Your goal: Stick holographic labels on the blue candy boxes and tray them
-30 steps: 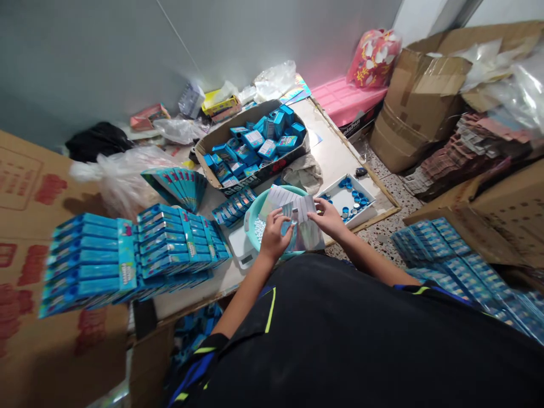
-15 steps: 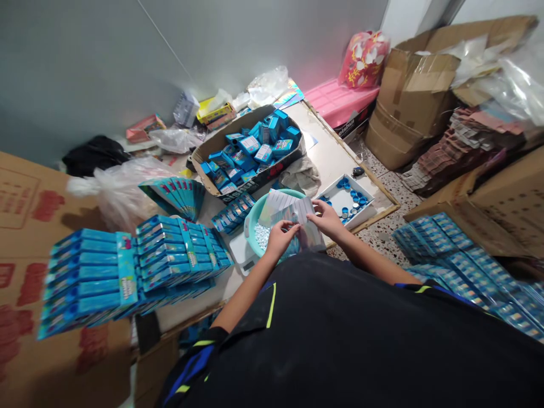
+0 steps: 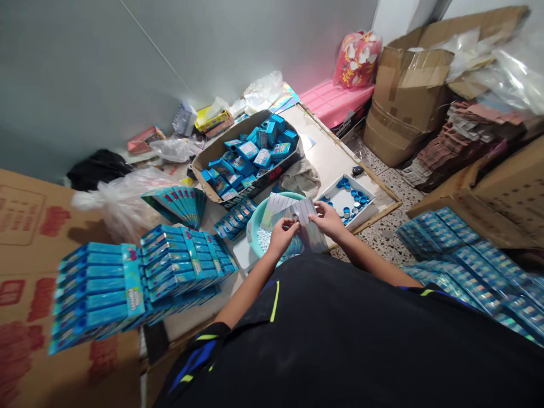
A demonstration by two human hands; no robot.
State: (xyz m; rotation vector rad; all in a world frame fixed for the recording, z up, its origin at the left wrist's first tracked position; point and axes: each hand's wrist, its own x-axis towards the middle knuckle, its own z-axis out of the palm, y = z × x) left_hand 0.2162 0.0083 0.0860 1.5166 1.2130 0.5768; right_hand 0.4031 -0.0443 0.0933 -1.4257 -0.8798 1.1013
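Note:
Over a turquoise basin [image 3: 251, 225], my right hand [image 3: 328, 220] is closed on the edge of a translucent plastic sheet or bag [image 3: 313, 229]. My left hand [image 3: 280, 237] is pinched at the sheet's left side; whatever its fingertips hold is too small to make out. White pellets [image 3: 265, 239] lie in the basin, along with more pale, striped sheets [image 3: 283, 203]. Right of the basin, a white box tray [image 3: 335, 194] contains several blue ring-like pieces [image 3: 359, 198]. A white flat object [image 3: 243, 255] shows at the basin's lower left.
Behind the basin stands a carton [image 3: 202, 184] full of small blue boxes [image 3: 255, 153]. Blue packages are stacked at the left [image 3: 102, 289] and the right [image 3: 471, 255]. A grey cloth [image 3: 304, 177] lies by the carton. Large cardboard boxes [image 3: 412, 96] stand at the right.
The view has shifted slightly. Both hands stay over the basin with the sheet, with little visible change in their grip.

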